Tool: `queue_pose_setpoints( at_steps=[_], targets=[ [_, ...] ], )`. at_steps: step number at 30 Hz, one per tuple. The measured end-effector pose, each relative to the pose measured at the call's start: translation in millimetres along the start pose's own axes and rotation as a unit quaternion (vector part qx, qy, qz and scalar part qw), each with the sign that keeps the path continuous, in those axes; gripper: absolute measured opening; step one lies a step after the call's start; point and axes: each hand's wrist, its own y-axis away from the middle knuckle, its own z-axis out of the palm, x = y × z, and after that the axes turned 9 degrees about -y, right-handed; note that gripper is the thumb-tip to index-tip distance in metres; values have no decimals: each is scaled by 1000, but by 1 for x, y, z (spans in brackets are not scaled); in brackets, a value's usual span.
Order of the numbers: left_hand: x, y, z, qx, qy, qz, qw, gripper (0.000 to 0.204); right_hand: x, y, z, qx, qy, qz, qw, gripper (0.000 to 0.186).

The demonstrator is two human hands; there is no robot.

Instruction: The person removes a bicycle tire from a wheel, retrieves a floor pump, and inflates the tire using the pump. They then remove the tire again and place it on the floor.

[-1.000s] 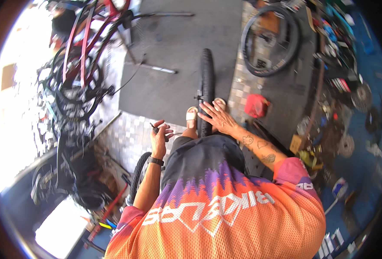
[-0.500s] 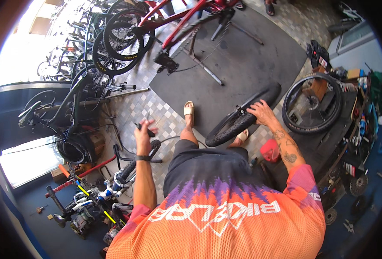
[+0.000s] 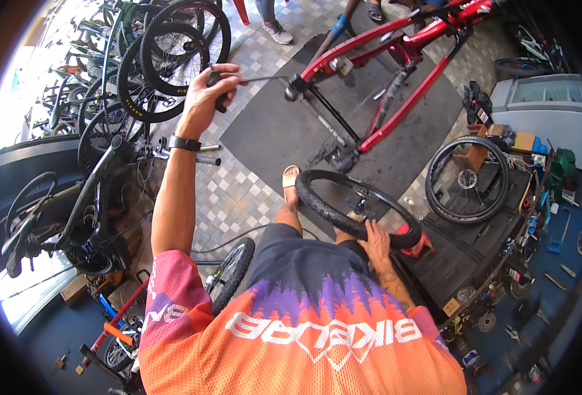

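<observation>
My left hand, raised at the upper left, is closed around the black handle of a thin-shafted tool. Its shaft points right, and the tip reaches or overlaps the end of a red bicycle frame; contact is unclear. By my legs a bicycle wheel with a knobby black tyre leans at a slant. My right hand grips its near edge at the tyre, the thumb and fingers partly hidden. Through the spokes a hub and part of my sandalled foot show.
On the right, another wheel lies on a black workbench, beside a tool board. Many bicycles and wheels crowd the left. A dark mat covers the tiled floor. Other people's feet stand at the far side.
My left hand has risen and reached forward with the tool. The wheel in my right hand has swung closer to my legs and tilted differently. The red frame now appears farther right as the view shifted.
</observation>
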Motion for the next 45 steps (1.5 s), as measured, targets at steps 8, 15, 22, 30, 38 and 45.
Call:
queue_pose_setpoints(
  at_steps=[8, 15, 22, 30, 38, 45],
  targets=[
    [-1, -46, -2, -150, 70, -20, 986, 33, -61, 4, 28, -34, -23, 92, 995, 94],
    [12, -75, -10, -198, 46, -29, 979, 31, -73, 4, 29, -102, 22, 139, 985, 93],
    [21, -95, -3, -278, 23, -60, 958, 31, -85, -2, 26, -112, 62, 126, 984, 89],
    [34, -124, -3, -347, -58, -14, 936, 30, -90, -4, 23, -146, 77, 144, 976, 85],
    [20, -136, -3, -389, -22, 47, 920, 30, -95, -7, 15, -159, 90, 126, 975, 82],
    [23, -159, -2, -425, -35, 129, 895, 20, -96, -12, 9, -171, 84, 129, 973, 79]
  ],
)
